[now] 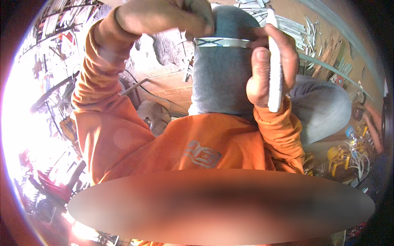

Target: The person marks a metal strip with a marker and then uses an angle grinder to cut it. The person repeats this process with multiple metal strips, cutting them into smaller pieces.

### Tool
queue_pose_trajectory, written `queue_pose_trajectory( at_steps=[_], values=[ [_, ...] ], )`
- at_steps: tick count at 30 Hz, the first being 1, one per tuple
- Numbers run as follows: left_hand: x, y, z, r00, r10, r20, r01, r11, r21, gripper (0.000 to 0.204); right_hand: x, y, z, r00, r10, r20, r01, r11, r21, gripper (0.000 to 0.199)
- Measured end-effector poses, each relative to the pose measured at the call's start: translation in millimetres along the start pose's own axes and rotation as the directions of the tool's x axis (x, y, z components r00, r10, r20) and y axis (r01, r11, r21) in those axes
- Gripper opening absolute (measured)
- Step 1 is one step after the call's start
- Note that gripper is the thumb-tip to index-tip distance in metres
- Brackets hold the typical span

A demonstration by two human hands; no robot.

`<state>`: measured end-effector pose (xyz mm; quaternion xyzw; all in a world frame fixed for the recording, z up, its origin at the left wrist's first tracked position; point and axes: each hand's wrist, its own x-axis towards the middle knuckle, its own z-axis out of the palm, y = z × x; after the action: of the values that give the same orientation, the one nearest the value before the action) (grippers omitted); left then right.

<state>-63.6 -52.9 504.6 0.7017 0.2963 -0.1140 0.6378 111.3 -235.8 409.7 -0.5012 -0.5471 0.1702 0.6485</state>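
a short strip of shiny metal (pixel 223 42) lay across the person's raised grey-trousered knee (pixel 221 78), already carrying dark crossed pen marks near its left end; the rest of the strip looked bare, so the marking seemed partly done. the left hand (pixel 168 16) pinched the strip's left end in a clenched grip. the right hand (pixel 271 65) steadied the right end with its fingertips while its grip was closed round a white marker pen (pixel 274 61), held upright, tip off the metal. no bench showed; the knee served as the surface. beyond lay a brown workshop floor (pixel 172 86), a pile of cut metal strips (pixel 287 24), and yellow tools (pixel 338 158) at right.
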Motion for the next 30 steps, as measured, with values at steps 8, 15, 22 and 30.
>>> queue_pose_trajectory(
  at_steps=[8, 15, 22, 30],
  values=[
    [53, -258, 79, 0.519, -0.086, -0.851, -0.699, 0.531, -0.480, 0.018, 0, 0, -11, 0.997, 0.070, -0.039, -0.071, 0.997, -0.005, 0.040],
    [20, -475, 253, 0.182, -0.931, -0.315, -0.181, 0.283, -0.942, 0.018, 20, 7, -24, 0.982, -0.155, 0.107, 0.185, 0.895, -0.406, 0.035],
    [74, -468, 255, 0.263, -0.643, -0.719, 0.223, 0.766, -0.603, 0.037, 19, 16, -17, 0.993, 0.072, 0.095, -0.017, 0.874, -0.486, 0.036],
    [152, -469, 162, 0.373, -0.693, -0.616, 0.670, 0.661, -0.337, 0.050, 16, 15, -17, 0.976, 0.220, -0.014, -0.198, 0.849, -0.489, 0.032]
  ],
)
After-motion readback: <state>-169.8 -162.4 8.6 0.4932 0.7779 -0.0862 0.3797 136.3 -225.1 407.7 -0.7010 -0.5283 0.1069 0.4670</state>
